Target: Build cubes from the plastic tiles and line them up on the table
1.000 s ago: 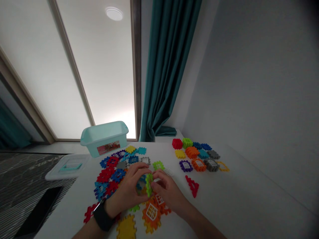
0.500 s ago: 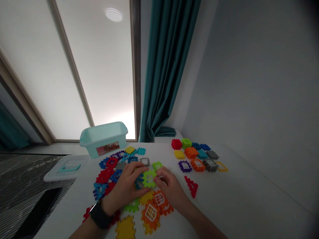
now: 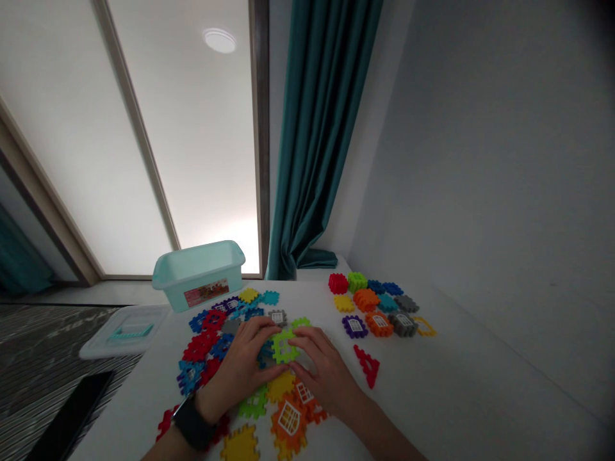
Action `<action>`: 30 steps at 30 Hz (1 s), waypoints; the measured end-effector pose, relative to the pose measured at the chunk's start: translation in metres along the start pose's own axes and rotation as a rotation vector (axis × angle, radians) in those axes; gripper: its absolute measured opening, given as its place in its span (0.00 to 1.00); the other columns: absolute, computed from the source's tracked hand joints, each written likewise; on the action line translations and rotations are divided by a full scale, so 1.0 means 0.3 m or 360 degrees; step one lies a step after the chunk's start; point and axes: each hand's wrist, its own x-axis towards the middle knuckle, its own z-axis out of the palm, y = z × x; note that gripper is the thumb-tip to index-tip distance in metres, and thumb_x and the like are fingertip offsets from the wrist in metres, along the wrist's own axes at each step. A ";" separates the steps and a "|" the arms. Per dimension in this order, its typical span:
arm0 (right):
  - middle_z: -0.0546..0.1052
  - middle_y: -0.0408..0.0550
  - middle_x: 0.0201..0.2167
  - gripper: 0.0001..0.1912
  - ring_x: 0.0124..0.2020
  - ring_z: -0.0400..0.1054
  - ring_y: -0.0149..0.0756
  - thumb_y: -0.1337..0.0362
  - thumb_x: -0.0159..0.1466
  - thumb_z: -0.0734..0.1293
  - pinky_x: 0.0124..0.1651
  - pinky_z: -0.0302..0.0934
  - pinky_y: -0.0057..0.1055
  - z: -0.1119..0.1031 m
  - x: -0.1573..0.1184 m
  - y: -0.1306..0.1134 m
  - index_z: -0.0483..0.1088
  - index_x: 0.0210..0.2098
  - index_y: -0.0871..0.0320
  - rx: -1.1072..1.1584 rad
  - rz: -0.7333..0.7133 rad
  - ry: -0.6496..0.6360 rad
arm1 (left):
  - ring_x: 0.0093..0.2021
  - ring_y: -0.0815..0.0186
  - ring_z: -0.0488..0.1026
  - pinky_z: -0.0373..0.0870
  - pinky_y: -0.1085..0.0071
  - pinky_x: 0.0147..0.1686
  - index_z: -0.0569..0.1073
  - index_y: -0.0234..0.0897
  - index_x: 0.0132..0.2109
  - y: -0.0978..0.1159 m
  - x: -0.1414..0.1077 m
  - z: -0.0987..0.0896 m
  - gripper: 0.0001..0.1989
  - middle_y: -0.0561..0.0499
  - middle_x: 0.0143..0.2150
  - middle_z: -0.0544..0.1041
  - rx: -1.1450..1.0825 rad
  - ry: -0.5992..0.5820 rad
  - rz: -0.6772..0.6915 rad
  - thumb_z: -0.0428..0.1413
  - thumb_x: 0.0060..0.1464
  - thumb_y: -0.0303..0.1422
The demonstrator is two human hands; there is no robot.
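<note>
Between my two hands is a light green toothed plastic tile (image 3: 284,347) with a window-like cutout. My left hand (image 3: 245,362), with a dark watch (image 3: 195,419) on the wrist, grips its left side, thumb below and fingers above. From the right, my right hand (image 3: 324,368) curls its fingers and thumb around the tile's other edge. Just behind it lies another green tile (image 3: 301,322), partly hidden by my fingers. Close under my hands are a yellow tile (image 3: 281,387) and an orange tile with a white window (image 3: 289,416).
Red tiles (image 3: 200,346) and blue ones lie in a loose heap at left. Sorted stacks, such as an orange stack (image 3: 366,299), stand at right, near a red triangle piece (image 3: 366,366). Behind are a mint bin (image 3: 199,267) and its lid (image 3: 103,344); a phone-like dark slab (image 3: 72,416) is lower left.
My right hand has shifted slightly left, its fingers now stretching over the tile's right edge rather than pinching it. The whole view has tilted a little. The left hand keeps its grip.
</note>
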 end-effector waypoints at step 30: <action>0.76 0.52 0.52 0.16 0.54 0.69 0.46 0.69 0.65 0.65 0.61 0.61 0.52 -0.219 -0.053 0.172 0.72 0.51 0.51 -0.0476 0.0099 0.0195 | 0.50 0.54 0.73 0.70 0.56 0.51 0.70 0.40 0.55 0.127 0.280 0.186 0.23 0.45 0.51 0.74 0.0001 -0.0164 0.0127 0.65 0.53 0.39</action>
